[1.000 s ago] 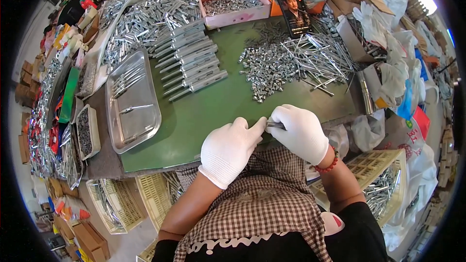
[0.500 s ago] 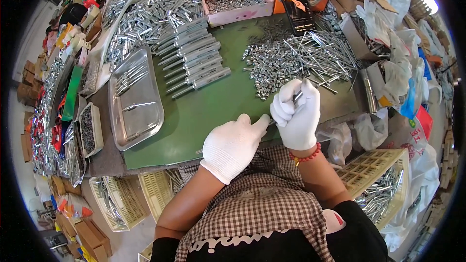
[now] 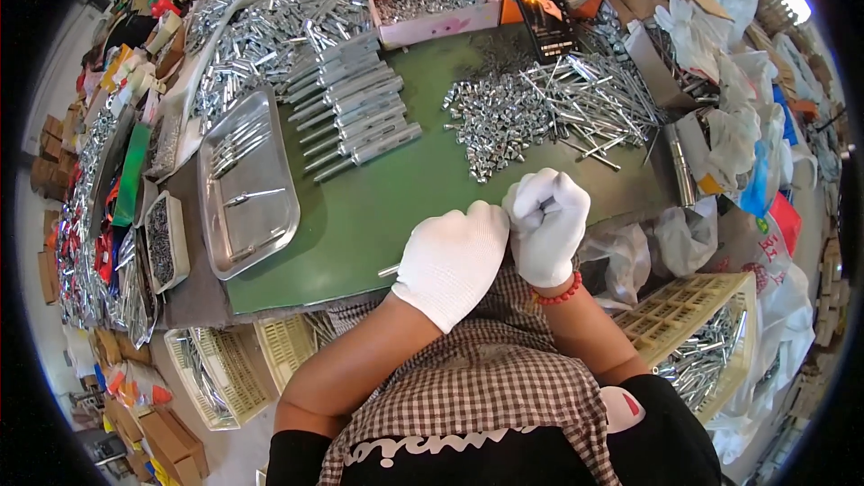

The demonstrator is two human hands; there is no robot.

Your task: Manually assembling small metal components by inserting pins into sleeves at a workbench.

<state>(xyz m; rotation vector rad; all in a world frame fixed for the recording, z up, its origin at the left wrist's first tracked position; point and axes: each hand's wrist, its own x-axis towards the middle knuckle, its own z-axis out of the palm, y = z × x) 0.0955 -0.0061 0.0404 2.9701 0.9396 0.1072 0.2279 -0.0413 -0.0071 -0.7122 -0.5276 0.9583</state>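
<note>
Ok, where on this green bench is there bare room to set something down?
The green mat is bare between the metal tray, the row of assembled rods and the loose parts pile, down to the gloved hands. The mat's back edge is crowded.

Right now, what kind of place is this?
Probably a small workshop where metal parts get put together: a heap of silvery metal pieces on a green table, a steel tray, and gloved hands working.
</note>
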